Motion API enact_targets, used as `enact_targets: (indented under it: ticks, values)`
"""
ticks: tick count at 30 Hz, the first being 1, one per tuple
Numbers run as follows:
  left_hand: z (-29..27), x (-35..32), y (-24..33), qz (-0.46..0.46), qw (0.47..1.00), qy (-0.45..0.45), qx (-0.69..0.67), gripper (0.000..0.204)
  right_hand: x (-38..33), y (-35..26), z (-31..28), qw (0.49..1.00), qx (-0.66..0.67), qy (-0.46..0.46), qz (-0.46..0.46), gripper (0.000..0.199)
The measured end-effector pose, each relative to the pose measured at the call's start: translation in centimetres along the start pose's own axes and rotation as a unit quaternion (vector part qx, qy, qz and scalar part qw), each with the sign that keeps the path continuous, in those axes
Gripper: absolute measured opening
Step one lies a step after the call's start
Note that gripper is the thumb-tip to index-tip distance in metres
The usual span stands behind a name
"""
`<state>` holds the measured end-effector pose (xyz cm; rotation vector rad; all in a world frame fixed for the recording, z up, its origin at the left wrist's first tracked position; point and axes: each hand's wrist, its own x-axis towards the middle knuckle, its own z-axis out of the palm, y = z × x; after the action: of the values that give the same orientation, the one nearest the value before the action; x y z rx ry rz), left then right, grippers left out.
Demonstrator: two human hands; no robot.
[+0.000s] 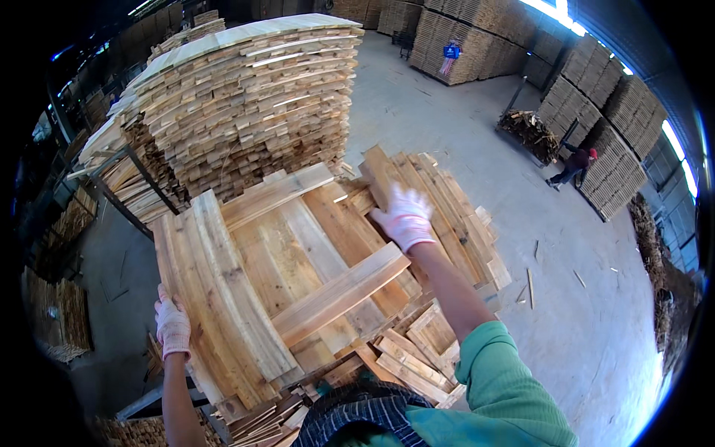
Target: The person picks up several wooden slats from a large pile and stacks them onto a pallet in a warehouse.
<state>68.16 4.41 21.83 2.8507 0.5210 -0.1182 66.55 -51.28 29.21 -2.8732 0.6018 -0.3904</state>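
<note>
Head view: position of the hands relative to the boards. The right hand (407,217), in a pale glove, is over the right half of the plank pile. Its fingers are spread and nothing is enclosed in them. The hand is slightly blurred; whether the palm presses on the wood cannot be told.

Governing relation, as judged: the right-hand board (380,168) lies directly beneath the right hand and extends past its fingertips on the far side. The right hand is the nearer of the two; the left hand (173,326) is well apart, across the full width of the pile.

Orientation of the right-hand board: long axis near to far, flat face up, far end angled to the left. The near portion is covered by the hand and forearm, so its full length cannot be read. Further boards (439,200) lie just to its right on a similar axis.

Left hand: gloved, at the left edge of the leftmost plank (195,299), fingers toward the far side. Whether it grips the edge or only rests there cannot be determined. This plank also runs near to far, bowed by the lens.

Crosswise reference: the near cross board (341,293) lies over the middle planks, its right end just beside the right wrist, its left end nearer the person.
</note>
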Motion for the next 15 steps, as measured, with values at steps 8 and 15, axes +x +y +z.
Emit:
enact_targets:
  ticks: [8, 15]
  values:
    - [0.0, -1.5, 4.9, -0.013, 0.998, 0.044, -0.042, 0.07, -4.2, 12.3, 14.7, 0.953, -0.294, -0.057, -0.047, 0.06]
    - [1.7, 0.3, 0.5, 0.014, 0.995, 0.092, -0.022, 0.068, -1.9, 9.7, 13.8, 0.967, -0.214, -0.136, -0.01, 0.051]
